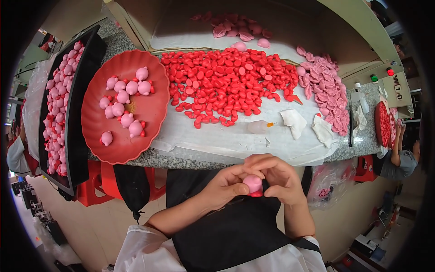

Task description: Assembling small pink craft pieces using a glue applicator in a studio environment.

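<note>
A grey speckled stone counter (pixel 358 147) carries everything, with a sheet of clear plastic film (pixel 226 140) spread over its middle. On the film lies a broad heap of small red pieces (pixel 229 84), a band of flat pink pieces (pixel 324 86) to its right, two crumpled white cloths (pixel 294 122), and a small clear squeeze bottle (pixel 259 127) lying on its side. At the left sits a round red tray (pixel 154 109) holding pink figures, and beside it a long black tray (pixel 77 140) filled with more.
</note>
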### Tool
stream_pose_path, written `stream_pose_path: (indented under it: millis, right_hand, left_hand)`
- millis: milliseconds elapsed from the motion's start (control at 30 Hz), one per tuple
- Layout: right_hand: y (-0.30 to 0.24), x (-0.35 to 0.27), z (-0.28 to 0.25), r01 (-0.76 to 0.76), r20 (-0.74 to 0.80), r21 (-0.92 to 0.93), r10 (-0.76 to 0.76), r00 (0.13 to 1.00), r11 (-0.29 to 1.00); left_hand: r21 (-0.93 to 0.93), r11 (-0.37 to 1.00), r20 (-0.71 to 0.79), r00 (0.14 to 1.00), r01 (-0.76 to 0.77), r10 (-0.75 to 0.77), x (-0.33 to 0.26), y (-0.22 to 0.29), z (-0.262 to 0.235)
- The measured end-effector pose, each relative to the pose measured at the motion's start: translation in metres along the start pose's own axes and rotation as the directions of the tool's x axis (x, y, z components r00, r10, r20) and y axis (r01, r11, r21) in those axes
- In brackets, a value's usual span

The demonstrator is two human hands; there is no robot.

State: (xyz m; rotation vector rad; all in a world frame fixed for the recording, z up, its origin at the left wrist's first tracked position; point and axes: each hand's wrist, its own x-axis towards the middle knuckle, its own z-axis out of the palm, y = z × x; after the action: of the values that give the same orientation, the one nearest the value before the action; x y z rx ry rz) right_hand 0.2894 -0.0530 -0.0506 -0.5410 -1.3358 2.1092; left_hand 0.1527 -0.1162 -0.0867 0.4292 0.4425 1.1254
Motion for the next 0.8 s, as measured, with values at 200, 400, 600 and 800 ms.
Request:
stream_pose_path:
  millis: [200, 400, 600, 800]
  right_hand:
    - [-0.004, -0.008, 0.021, 0.102, -0.285, -0.335, -0.204, 0.936, 0.937]
    - [0.006, -0.006, 0.022, 0.213, -0.266, -0.101, -0.232, 0.936, 0.972]
    - [0.027, -0.003, 0.034, 0.355, -0.424, 0.066, -0.296, 0.856, 0.932]
    - [0.03, -0.002, 0.019, 0.315, -0.396, 0.15, -0.235, 0.888, 0.937]
  left_hand:
    - [0.325, 0.913, -0.028, 0.962, -0.248, 0.271, -0.002, 0.002, 0.002]
    - [0.491, 0.724, -0.009, 0.829, -0.484, 0.559, -0.003, 0.0, 0.005]
    - [0.449, 0.722, -0.036, 0.797, -0.526, 0.603, -0.006, -0.003, 0.007]
    - [0.735, 0.5, 0.065, 0.782, -0.458, 0.62, -0.004, 0.02, 0.008]
